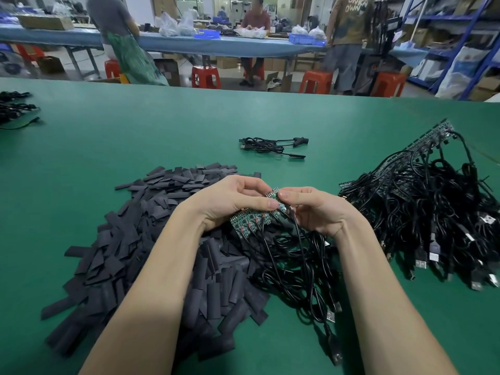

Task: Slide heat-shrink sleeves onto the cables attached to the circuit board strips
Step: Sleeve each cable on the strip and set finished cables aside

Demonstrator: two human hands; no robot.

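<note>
A green circuit board strip (pixel 250 221) with several black cables (pixel 297 266) hanging from it is held up over the table's middle. My left hand (pixel 230 201) grips the strip from the left, thumb laid across its top. My right hand (pixel 313 209) pinches the strip's upper right end between thumb and fingers. Under and left of my hands lies a big heap of flat black heat-shrink sleeves (pixel 140 247). No sleeve is visible in either hand.
A large tangle of black USB cables on board strips (pixel 433 212) lies at the right. A small cable bundle (pixel 270 146) sits further back, more cables (pixel 16 109) at the far left. People, red stools and a blue bench stand beyond the green table (pixel 135 131).
</note>
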